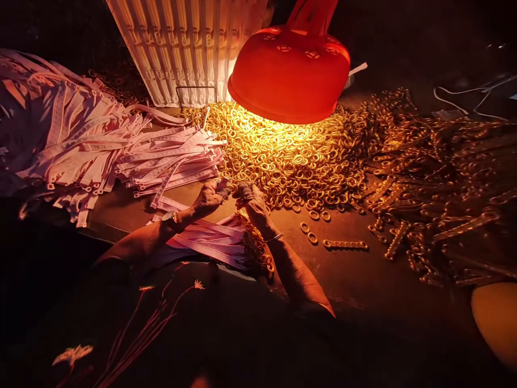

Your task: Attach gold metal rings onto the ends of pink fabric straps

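Note:
My left hand (210, 196) and my right hand (252, 203) meet at the front edge of a large heap of small golden rings (291, 156). The fingers of both hands are bunched together, and whatever they pinch is too small and dark to make out. A watch circles my left wrist, and a thin bangle circles my right. Pale pink perforated plastic strips (205, 237) lie under my forearms, with a bundle of the same strips (173, 161) just beyond my left hand. A tangle of rings (253, 250) sits beside my right forearm.
A red plastic basket lampshade (291, 73) hangs low over the rings. Behind it stands a ribbed white panel (181, 48). Golden chain strips (436, 183) are heaped at right, with loose rings (307, 231) and a short chain piece (345, 244) nearby. More pink strips (60, 134) spread left.

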Demonstrator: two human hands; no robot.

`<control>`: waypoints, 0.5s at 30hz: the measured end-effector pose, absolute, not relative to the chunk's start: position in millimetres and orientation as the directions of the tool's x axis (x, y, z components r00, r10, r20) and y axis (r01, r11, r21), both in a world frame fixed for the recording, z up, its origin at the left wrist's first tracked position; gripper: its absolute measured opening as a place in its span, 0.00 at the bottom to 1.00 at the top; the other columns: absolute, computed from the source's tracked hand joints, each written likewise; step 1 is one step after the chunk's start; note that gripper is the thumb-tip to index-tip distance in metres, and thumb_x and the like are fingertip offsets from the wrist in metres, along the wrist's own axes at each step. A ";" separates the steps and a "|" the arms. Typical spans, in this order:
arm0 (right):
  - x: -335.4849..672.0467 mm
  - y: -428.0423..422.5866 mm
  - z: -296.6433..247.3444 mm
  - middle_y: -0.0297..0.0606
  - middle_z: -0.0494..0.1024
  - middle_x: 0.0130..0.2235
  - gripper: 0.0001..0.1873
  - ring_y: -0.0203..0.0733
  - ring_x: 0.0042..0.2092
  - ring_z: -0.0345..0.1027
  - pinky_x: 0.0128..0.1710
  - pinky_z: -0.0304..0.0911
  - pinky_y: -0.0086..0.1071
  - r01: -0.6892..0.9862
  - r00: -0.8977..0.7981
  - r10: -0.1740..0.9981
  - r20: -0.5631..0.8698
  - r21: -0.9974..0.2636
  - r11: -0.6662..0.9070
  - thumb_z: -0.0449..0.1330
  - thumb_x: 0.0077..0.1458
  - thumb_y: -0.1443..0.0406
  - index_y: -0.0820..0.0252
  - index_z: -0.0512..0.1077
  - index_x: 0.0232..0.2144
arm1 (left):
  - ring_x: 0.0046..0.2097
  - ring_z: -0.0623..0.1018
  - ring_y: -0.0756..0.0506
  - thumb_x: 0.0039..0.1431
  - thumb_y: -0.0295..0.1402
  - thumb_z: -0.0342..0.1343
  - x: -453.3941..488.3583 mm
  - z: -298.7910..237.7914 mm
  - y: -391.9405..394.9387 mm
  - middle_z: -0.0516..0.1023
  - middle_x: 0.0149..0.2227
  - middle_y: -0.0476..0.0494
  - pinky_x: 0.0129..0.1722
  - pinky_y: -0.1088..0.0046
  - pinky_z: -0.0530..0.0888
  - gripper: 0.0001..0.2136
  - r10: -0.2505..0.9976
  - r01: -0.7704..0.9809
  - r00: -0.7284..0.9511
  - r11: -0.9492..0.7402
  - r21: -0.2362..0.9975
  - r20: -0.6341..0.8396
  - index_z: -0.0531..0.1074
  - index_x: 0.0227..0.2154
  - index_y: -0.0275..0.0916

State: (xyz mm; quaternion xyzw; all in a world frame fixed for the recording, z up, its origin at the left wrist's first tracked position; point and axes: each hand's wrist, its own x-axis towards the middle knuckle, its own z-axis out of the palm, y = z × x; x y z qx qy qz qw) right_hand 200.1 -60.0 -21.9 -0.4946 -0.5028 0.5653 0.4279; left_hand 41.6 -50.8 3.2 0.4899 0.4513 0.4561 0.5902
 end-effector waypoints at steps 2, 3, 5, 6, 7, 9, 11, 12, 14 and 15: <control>200.8 -61.1 -22.3 0.34 0.71 0.28 0.16 0.37 0.28 0.63 0.29 0.62 0.31 0.099 -0.126 0.989 -0.074 -0.993 -0.062 0.60 0.55 0.49 0.54 0.68 0.35 | 0.25 0.64 0.54 0.49 0.25 0.63 41.8 3.1 -53.2 0.68 0.23 0.52 0.24 0.78 0.60 0.09 0.977 -0.062 0.192 0.108 0.992 -0.094 0.66 0.25 0.36; 200.6 -61.1 -22.1 0.34 0.71 0.27 0.17 0.37 0.28 0.63 0.28 0.61 0.30 0.128 -0.122 0.991 -0.057 -0.991 -0.041 0.60 0.56 0.48 0.54 0.68 0.34 | 0.24 0.64 0.54 0.49 0.23 0.62 41.5 2.1 -54.6 0.68 0.23 0.51 0.23 0.78 0.59 0.08 0.972 -0.038 0.207 0.119 0.992 -0.109 0.67 0.25 0.36; 199.1 -60.2 -22.7 0.33 0.71 0.26 0.20 0.36 0.27 0.64 0.28 0.61 0.30 0.187 -0.137 0.990 -0.027 -0.982 -0.001 0.58 0.58 0.46 0.55 0.67 0.32 | 0.22 0.64 0.55 0.51 0.22 0.59 40.7 -0.4 -57.3 0.69 0.22 0.51 0.21 0.78 0.57 0.05 0.958 0.006 0.219 0.187 0.982 -0.184 0.69 0.27 0.35; 198.1 -59.4 -24.0 0.33 0.71 0.26 0.21 0.36 0.27 0.64 0.28 0.61 0.30 0.206 -0.158 0.987 -0.027 -0.979 0.007 0.57 0.58 0.45 0.56 0.67 0.31 | 0.21 0.63 0.55 0.52 0.22 0.58 40.1 -1.2 -58.2 0.69 0.21 0.51 0.20 0.77 0.56 0.04 0.948 0.013 0.225 0.228 0.974 -0.225 0.69 0.28 0.35; 197.1 -58.6 -26.2 0.33 0.71 0.25 0.21 0.36 0.26 0.64 0.28 0.61 0.30 0.231 -0.172 0.985 -0.022 -0.973 0.019 0.56 0.59 0.45 0.56 0.66 0.31 | 0.20 0.61 0.56 0.53 0.22 0.57 39.5 -1.6 -58.6 0.68 0.20 0.52 0.20 0.77 0.54 0.03 0.938 0.008 0.233 0.263 0.965 -0.257 0.69 0.28 0.35; 195.6 -56.8 -32.9 0.34 0.72 0.25 0.20 0.37 0.26 0.66 0.29 0.63 0.31 0.289 -0.164 0.986 0.022 -0.955 0.070 0.55 0.60 0.47 0.57 0.66 0.30 | 0.18 0.57 0.57 0.55 0.23 0.57 37.5 -0.7 -58.3 0.63 0.17 0.55 0.19 0.77 0.50 0.06 0.920 -0.028 0.256 0.315 0.949 -0.298 0.67 0.25 0.35; 194.7 -55.7 -41.3 0.38 0.74 0.27 0.16 0.39 0.28 0.68 0.31 0.64 0.32 0.402 -0.108 0.983 0.147 -0.898 0.179 0.54 0.61 0.52 0.57 0.66 0.30 | 0.17 0.54 0.58 0.54 0.24 0.58 34.2 1.2 -56.9 0.60 0.16 0.56 0.19 0.77 0.49 0.10 0.898 -0.075 0.290 0.367 0.927 -0.332 0.64 0.21 0.36; 194.3 -55.7 -45.5 0.39 0.75 0.28 0.14 0.40 0.29 0.68 0.32 0.64 0.33 0.476 -0.086 0.970 0.225 -0.846 0.239 0.54 0.60 0.54 0.57 0.66 0.29 | 0.17 0.54 0.58 0.53 0.25 0.59 32.0 1.9 -56.0 0.59 0.16 0.56 0.18 0.77 0.49 0.11 0.882 -0.095 0.308 0.401 0.911 -0.356 0.63 0.21 0.36; 193.4 -56.6 -52.7 0.41 0.74 0.27 0.12 0.41 0.29 0.68 0.33 0.63 0.34 0.612 -0.112 0.931 0.348 -0.714 0.340 0.54 0.60 0.57 0.57 0.67 0.28 | 0.16 0.55 0.58 0.52 0.28 0.61 27.5 1.8 -54.2 0.61 0.16 0.56 0.18 0.78 0.50 0.12 0.828 -0.119 0.357 0.499 0.858 -0.432 0.63 0.21 0.36; 192.7 -57.4 -55.2 0.41 0.74 0.26 0.12 0.41 0.29 0.67 0.33 0.63 0.34 0.653 -0.149 0.912 0.383 -0.655 0.382 0.55 0.60 0.58 0.58 0.68 0.28 | 0.16 0.56 0.58 0.52 0.29 0.62 25.7 1.0 -53.3 0.62 0.16 0.55 0.17 0.79 0.51 0.11 0.794 -0.127 0.384 0.551 0.825 -0.471 0.64 0.22 0.36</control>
